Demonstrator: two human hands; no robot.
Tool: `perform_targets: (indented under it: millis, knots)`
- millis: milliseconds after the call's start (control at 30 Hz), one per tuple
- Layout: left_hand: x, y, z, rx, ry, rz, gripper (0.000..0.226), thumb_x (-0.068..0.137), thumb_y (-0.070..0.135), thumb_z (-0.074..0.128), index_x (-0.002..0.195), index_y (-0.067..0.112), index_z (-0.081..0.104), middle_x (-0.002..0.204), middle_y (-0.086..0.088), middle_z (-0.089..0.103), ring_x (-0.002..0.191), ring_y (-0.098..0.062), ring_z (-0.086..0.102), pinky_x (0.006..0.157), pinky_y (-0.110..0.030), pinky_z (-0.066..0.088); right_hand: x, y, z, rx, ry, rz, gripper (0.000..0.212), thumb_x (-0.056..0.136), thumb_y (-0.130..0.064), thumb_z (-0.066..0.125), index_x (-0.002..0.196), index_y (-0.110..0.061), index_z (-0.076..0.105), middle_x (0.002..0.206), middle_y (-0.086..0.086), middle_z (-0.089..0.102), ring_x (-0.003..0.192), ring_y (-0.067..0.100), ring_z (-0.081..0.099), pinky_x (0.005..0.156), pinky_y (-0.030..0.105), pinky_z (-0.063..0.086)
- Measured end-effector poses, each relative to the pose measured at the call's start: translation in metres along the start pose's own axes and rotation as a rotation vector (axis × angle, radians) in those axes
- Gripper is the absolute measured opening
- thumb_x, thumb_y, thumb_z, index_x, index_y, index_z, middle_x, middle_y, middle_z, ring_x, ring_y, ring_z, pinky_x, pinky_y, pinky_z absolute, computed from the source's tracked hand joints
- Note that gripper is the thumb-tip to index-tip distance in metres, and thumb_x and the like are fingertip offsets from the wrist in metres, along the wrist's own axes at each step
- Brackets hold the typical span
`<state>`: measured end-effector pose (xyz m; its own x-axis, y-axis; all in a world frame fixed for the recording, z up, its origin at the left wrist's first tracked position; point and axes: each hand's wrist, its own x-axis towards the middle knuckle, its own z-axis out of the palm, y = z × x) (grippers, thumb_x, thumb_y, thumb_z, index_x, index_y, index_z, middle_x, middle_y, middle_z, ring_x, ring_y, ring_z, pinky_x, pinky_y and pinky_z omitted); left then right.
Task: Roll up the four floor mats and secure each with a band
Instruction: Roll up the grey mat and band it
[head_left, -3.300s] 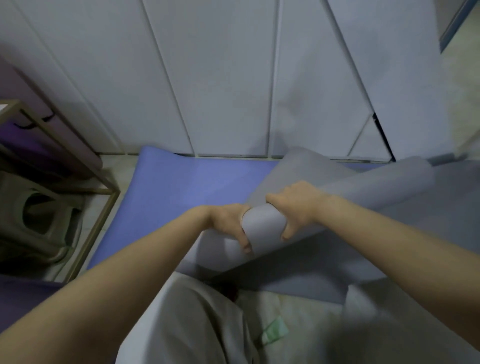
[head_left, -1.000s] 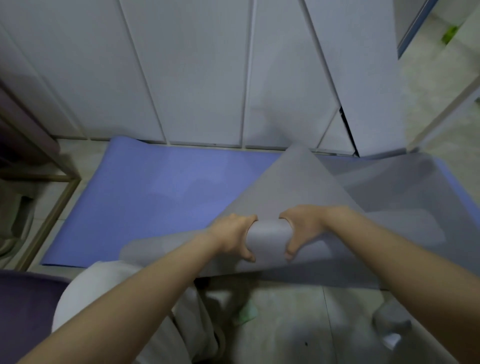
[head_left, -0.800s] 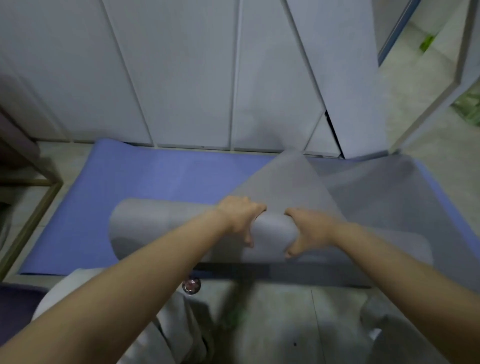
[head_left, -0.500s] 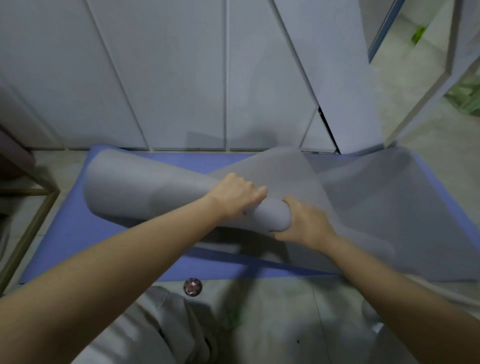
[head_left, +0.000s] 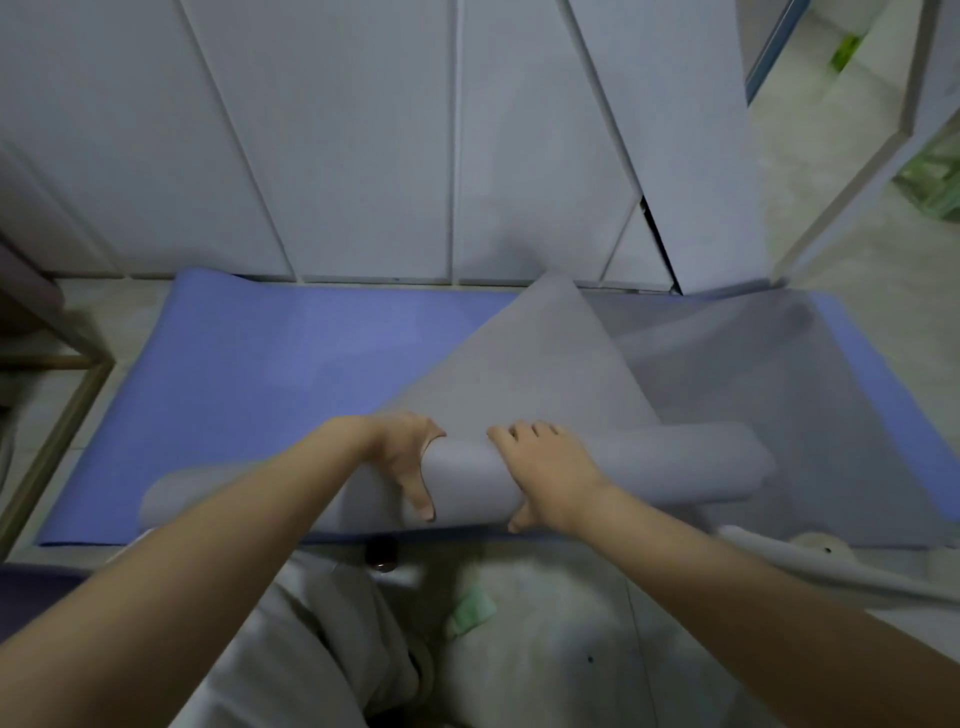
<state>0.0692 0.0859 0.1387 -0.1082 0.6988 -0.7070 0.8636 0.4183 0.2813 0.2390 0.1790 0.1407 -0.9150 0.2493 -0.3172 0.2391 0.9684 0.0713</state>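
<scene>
Across the floor by the far white panels (head_left: 363, 156) a blue mat (head_left: 291, 364) lies flat, left to right. Over its right half lies a grey mat (head_left: 727, 374), one loose flap peaked up towards the panels. The rolled part of the grey mat (head_left: 691, 467) runs left to right along the blue mat's near edge.

Both hands grip this roll at its middle, close together. The left hand (head_left: 400, 457) has its thumb hooked down the near side, and the right hand (head_left: 545, 473) curls its fingers over the top, thumb beneath.

This looks like the rolling step, only part done, with no band in sight. The next turn calls for both hands working together, feeding the flap in flat and tight so the ends stay level. A small dark round thing (head_left: 382, 553) sits just below the near edge.
</scene>
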Motion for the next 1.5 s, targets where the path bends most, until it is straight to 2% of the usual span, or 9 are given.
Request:
perform_targets:
  millis: [233, 433, 533, 700, 833, 1000, 1167, 1367, 1500]
  knots:
    - [0.006, -0.015, 0.031, -0.093, -0.223, 0.022, 0.07, 0.064, 0.042, 0.085, 0.124, 0.024, 0.053, 0.121, 0.006, 0.058, 0.113, -0.019, 0.055, 0.099, -0.036, 0.045, 0.004, -0.004, 0.012, 0.232, -0.206, -0.103, 0.076, 0.065, -0.043, 0.08, 0.122, -0.013, 0.04, 0.12, 0.011, 0.057, 0.106, 0.032, 0.057, 0.085, 0.037, 0.045]
    - [-0.014, -0.01, 0.074, 0.001, 0.164, 0.036, 0.087, 0.062, 0.044, 0.083, 0.131, 0.025, 0.035, 0.129, -0.001, 0.046, 0.117, -0.023, 0.047, 0.097, -0.034, 0.037, 0.021, 0.001, 0.007, 0.357, -0.465, -0.086, 0.07, 0.061, -0.046, 0.083, 0.116, -0.016, 0.052, 0.113, 0.003, 0.06, 0.098, 0.023, 0.058, 0.081, 0.028, 0.046]
    - [-0.023, -0.01, 0.098, 0.114, 0.354, 0.045, 0.093, 0.062, 0.05, 0.079, 0.138, 0.026, 0.03, 0.13, 0.0, 0.041, 0.121, -0.021, 0.042, 0.099, -0.032, 0.031, 0.029, 0.001, 0.008, 0.439, -0.605, -0.06, 0.065, 0.059, -0.046, 0.084, 0.111, -0.017, 0.058, 0.108, 0.0, 0.063, 0.094, 0.02, 0.062, 0.087, 0.033, 0.052]
    - [-0.018, -0.009, 0.099, 0.047, 0.352, 0.064, 0.07, 0.068, 0.044, 0.075, 0.125, 0.024, 0.041, 0.12, -0.003, 0.053, 0.111, -0.025, 0.053, 0.091, -0.034, 0.042, 0.031, 0.003, 0.003, 0.45, -0.733, -0.014, 0.068, 0.061, -0.051, 0.081, 0.117, -0.019, 0.059, 0.114, 0.0, 0.064, 0.098, 0.02, 0.064, 0.092, 0.036, 0.052]
    - [-0.01, -0.01, 0.08, -0.015, 0.202, 0.047, 0.06, 0.068, 0.04, 0.078, 0.118, 0.027, 0.049, 0.117, 0.0, 0.059, 0.108, -0.023, 0.056, 0.086, -0.031, 0.045, 0.017, -0.001, -0.004, 0.37, -0.553, -0.04, 0.082, 0.066, -0.048, 0.08, 0.132, -0.019, 0.042, 0.129, 0.001, 0.052, 0.112, 0.022, 0.054, 0.095, 0.03, 0.042]
    - [0.004, -0.01, 0.06, -0.032, -0.025, 0.049, 0.061, 0.071, 0.031, 0.08, 0.124, 0.02, 0.051, 0.123, 0.0, 0.058, 0.114, -0.02, 0.055, 0.088, -0.025, 0.04, -0.009, -0.028, 0.01, -0.191, -0.163, -0.139, 0.078, 0.071, -0.031, 0.077, 0.131, -0.009, 0.031, 0.125, 0.013, 0.043, 0.112, 0.031, 0.047, 0.093, 0.041, 0.035]
    - [0.003, -0.007, 0.066, -0.121, -0.137, 0.061, 0.071, 0.073, 0.024, 0.081, 0.131, 0.016, 0.041, 0.131, -0.002, 0.051, 0.118, -0.02, 0.05, 0.094, -0.025, 0.039, -0.012, -0.029, 0.025, 0.011, -0.211, -0.092, 0.072, 0.073, -0.028, 0.075, 0.129, -0.011, 0.034, 0.124, 0.014, 0.046, 0.107, 0.034, 0.054, 0.084, 0.04, 0.042]
    - [-0.001, 0.0, 0.1, -0.09, 0.212, 0.06, 0.083, 0.065, 0.038, 0.082, 0.132, 0.025, 0.035, 0.13, -0.003, 0.046, 0.118, -0.024, 0.047, 0.098, -0.034, 0.038, 0.008, -0.003, 0.014, 0.248, -0.434, -0.098, 0.083, 0.065, -0.036, 0.082, 0.131, -0.017, 0.036, 0.124, 0.009, 0.055, 0.107, 0.028, 0.056, 0.086, 0.032, 0.043]
    - [-0.003, 0.016, 0.121, 0.002, 0.466, 0.099, 0.104, 0.068, 0.048, 0.073, 0.149, 0.024, 0.013, 0.139, -0.001, 0.033, 0.129, -0.022, 0.033, 0.106, -0.033, 0.024, 0.016, 0.013, 0.003, 0.39, -0.574, -0.029, 0.086, 0.063, -0.038, 0.084, 0.132, -0.022, 0.034, 0.124, -0.001, 0.052, 0.098, 0.017, 0.05, 0.083, 0.029, 0.042]
